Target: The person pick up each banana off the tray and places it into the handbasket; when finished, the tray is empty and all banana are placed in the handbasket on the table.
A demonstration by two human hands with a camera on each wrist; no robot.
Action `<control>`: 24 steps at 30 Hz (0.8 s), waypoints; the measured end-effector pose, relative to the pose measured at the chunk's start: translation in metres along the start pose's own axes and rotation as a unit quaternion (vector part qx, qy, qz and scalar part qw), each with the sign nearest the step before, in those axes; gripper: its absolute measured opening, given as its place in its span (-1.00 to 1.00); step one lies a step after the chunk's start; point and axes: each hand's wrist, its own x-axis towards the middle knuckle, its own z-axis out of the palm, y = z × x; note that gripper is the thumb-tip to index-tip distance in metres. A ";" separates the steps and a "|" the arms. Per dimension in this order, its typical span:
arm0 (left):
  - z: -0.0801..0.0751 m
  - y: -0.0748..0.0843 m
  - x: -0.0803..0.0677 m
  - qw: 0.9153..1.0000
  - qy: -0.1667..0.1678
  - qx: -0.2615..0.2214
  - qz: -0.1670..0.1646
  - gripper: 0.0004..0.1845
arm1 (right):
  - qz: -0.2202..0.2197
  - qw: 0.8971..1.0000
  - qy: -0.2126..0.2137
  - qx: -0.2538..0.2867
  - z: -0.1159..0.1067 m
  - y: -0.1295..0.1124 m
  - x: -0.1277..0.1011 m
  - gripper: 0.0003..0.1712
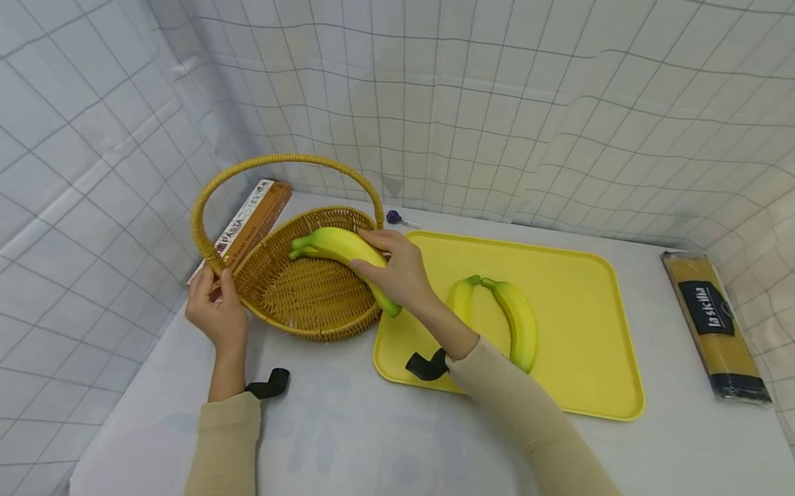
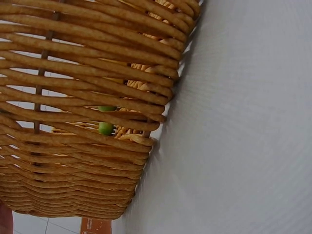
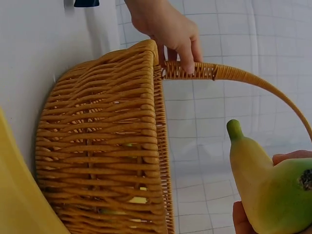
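A wicker basket (image 1: 302, 303) with a hoop handle (image 1: 288, 160) stands on the white table at the left. My left hand (image 1: 213, 306) grips the basket where the handle meets the rim; in the right wrist view that hand (image 3: 170, 27) curls round the handle (image 3: 229, 73). My right hand (image 1: 397, 266) holds a yellow banana (image 1: 340, 249) with a green tip over the basket's right side, also seen as the banana (image 3: 265, 185) close up. Two more bananas (image 1: 514, 320) lie on a yellow tray (image 1: 589, 286) to the right. The left wrist view shows the basket wall (image 2: 87, 122) only.
A pasta box (image 1: 252, 223) lies behind the basket at the left. A dark spaghetti packet (image 1: 714, 321) lies at the far right. A small purple object (image 1: 394, 217) sits behind the tray. Checked cloth walls surround the table.
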 end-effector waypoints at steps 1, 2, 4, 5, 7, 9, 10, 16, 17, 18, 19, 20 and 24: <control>0.000 0.004 0.000 1.000 0.000 -0.003 0.002 -0.74 | -0.002 1.000 -0.004 -0.008 0.005 -0.001 0.004 -0.38; -0.001 0.009 -0.001 1.000 -0.001 -0.007 0.003 -0.74 | -0.003 1.000 -0.007 -0.016 0.010 -0.002 0.008 -0.39; -0.002 0.019 -0.002 1.000 0.000 -0.015 0.004 -0.75 | -0.003 1.000 -0.014 -0.027 0.019 -0.002 0.015 -0.39; -0.003 0.023 -0.002 1.000 -0.001 -0.018 0.005 -0.76 | -0.003 0.999 -0.017 -0.033 0.024 -0.002 0.019 -0.40; -0.003 0.029 -0.003 1.000 0.001 -0.019 0.004 -0.76 | 0.000 0.999 -0.024 -0.041 0.032 0.000 0.026 -0.40; -0.004 0.032 -0.003 1.000 0.003 -0.016 0.002 -0.77 | 0.006 0.998 -0.032 -0.047 0.040 0.003 0.033 -0.40; -0.004 0.032 -0.004 1.000 0.001 -0.015 0.002 -0.77 | 0.011 0.998 -0.038 -0.052 0.044 0.004 0.036 -0.40; -0.003 0.031 -0.005 1.000 -0.002 -0.016 0.001 -0.77 | 0.046 0.994 -0.063 -0.071 0.061 0.013 0.048 -0.41; -0.003 0.031 -0.005 1.000 -0.002 -0.017 0.002 -0.77 | 0.049 0.994 -0.064 -0.073 0.063 0.015 0.049 -0.41; -0.004 0.031 -0.005 1.000 -0.002 -0.018 0.003 -0.77 | 0.053 0.994 -0.064 -0.075 0.066 0.017 0.051 -0.41; -0.004 0.031 -0.005 1.000 -0.002 -0.018 0.004 -0.77 | 0.056 0.994 -0.064 -0.075 0.067 0.019 0.052 -0.41; -0.004 0.031 -0.004 1.000 -0.002 -0.020 0.005 -0.78 | 0.060 0.993 -0.063 -0.075 0.069 0.021 0.053 -0.41; -0.005 0.031 -0.003 1.000 -0.002 -0.018 0.009 -0.78 | 0.074 0.992 -0.062 -0.079 0.074 0.027 0.056 -0.40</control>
